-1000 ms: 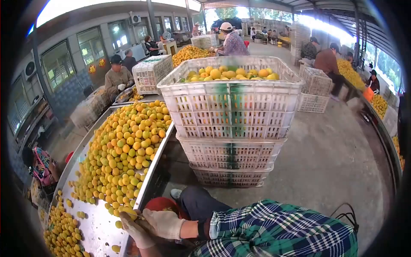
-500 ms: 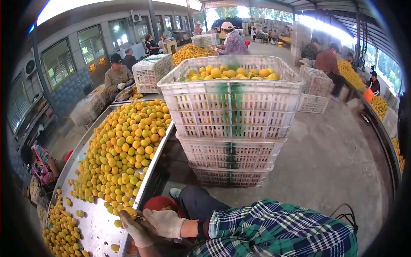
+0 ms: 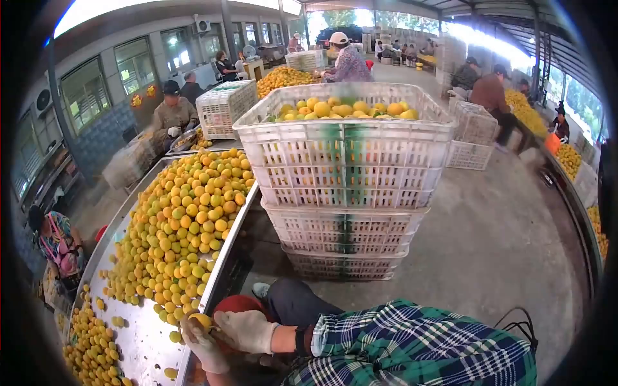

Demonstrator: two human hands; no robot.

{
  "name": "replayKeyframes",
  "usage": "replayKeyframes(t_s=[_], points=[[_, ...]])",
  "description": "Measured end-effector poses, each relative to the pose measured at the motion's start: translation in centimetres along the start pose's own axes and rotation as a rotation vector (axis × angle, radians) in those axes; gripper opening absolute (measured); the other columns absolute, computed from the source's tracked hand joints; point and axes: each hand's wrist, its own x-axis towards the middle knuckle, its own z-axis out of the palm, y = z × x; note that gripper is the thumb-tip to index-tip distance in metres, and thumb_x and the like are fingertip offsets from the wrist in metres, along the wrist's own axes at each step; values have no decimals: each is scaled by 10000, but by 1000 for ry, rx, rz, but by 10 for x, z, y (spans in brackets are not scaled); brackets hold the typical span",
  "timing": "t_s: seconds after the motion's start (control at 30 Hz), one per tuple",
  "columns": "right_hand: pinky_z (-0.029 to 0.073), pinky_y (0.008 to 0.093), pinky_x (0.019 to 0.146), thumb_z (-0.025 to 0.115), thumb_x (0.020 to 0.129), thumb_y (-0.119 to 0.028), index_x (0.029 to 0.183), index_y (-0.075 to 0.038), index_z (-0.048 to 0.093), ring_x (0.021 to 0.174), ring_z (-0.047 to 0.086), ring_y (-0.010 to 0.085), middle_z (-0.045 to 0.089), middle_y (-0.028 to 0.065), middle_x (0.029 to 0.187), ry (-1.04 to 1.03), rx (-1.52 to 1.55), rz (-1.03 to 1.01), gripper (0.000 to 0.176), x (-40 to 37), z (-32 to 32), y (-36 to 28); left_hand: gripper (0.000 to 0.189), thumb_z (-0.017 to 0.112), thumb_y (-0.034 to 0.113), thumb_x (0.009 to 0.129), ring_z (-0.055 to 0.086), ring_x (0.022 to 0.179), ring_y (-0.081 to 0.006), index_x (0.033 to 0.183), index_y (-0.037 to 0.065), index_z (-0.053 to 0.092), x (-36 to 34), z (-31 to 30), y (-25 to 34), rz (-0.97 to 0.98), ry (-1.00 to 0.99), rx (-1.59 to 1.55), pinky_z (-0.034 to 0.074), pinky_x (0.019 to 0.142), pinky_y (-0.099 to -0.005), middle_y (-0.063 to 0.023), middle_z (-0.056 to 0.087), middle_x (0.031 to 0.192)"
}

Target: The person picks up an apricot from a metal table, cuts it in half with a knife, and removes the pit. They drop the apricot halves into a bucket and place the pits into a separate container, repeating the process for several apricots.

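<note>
A round yellow-orange fruit [image 3: 203, 320] is in my left hand [image 3: 205, 347], which wears a pale glove and has its fingers closed around it. Close against it is my right hand [image 3: 248, 331], also in a pale glove, with its fingers bent together at the fruit's right side. Whatever may be between those fingers is too small to make out. Just left of my hands lies a big heap of the same fruit [image 3: 180, 231] on a metal-topped sorting table [image 3: 151, 331]. Part of a red round object [image 3: 241, 303] shows behind my right hand.
A stack of white plastic crates [image 3: 344, 167] stands ahead, the top one filled with fruit. Further white crates [image 3: 226, 106] stand beyond the table. A person [image 3: 172, 116] sits at its far end, another person [image 3: 58, 248] at its left. A long fruit-laden bench [image 3: 573, 212] runs along the right.
My hands stay together around the fruit, which now shows more of its yellow side between them. The view has shifted very slightly.
</note>
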Motion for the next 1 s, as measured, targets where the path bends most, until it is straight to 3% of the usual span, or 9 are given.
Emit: replayKeyframes(t_s=[0.07,0.13,0.23,0.27,0.37,0.53,0.7,0.9,1.0], points=[[522,417,537,514,899,-296,970,-38,477,678,665,328,650,151,770,-15,-17,90,270,0,-13,-7,495,589,405,937,565,896,-172,1143,-40,529,0,8,11,-66,-24,0,471,826,-286,-94,587,996],[518,418,550,505,889,-271,962,-36,486,685,663,323,648,145,748,60,-21,14,247,8,-10,-2,416,728,246,861,553,842,-146,1088,-51,544,-4,25,29,-96,-54,23,472,782,-264,-83,577,961],[505,431,570,476,867,-216,949,-34,502,716,660,325,639,134,721,110,112,35,202,7,-11,2,427,746,236,842,555,840,-137,1082,-55,546,-1,24,21,-103,-130,69,473,777,-269,-85,582,955],[505,428,570,480,866,-225,947,-39,504,715,660,322,639,134,721,128,86,37,205,5,-3,7,515,760,310,829,602,849,-157,1100,-75,552,0,24,18,-53,-153,83,505,769,-279,-117,631,916],[517,418,577,496,857,-245,955,-56,504,712,660,311,635,128,792,196,85,35,213,1,-6,13,487,766,280,825,597,803,-155,1081,-76,554,-2,31,24,92,-102,314,501,760,-277,-108,631,869],[547,366,629,467,886,-198,1011,-13,537,779,662,295,619,159,935,201,-4,-31,235,0,-5,25,376,734,223,858,574,779,-135,1041,-60,567,-3,44,19,9,-109,129,487,708,-256,-80,606,836],[530,392,607,480,872,-222,972,-50,514,731,656,308,626,129,856,187,20,44,203,2,-4,20,362,722,234,871,568,794,-127,1034,-45,559,-1,40,22,-7,-123,249,482,698,-239,-83,599,880],[505,417,621,492,856,-211,958,-51,533,744,654,333,636,149,774,57,141,29,194,0,-24,10,400,708,270,883,579,820,-153,1092,-29,542,-7,41,19,-83,-92,-79,497,752,-261,-97,594,946],[498,433,650,518,828,-174,942,-39,553,766,647,357,636,176,770,41,202,16,180,-1,-32,9,420,699,292,889,579,841,-172,1108,-25,533,-5,30,38,69,-194,349,499,772,-280,-95,580,973]])
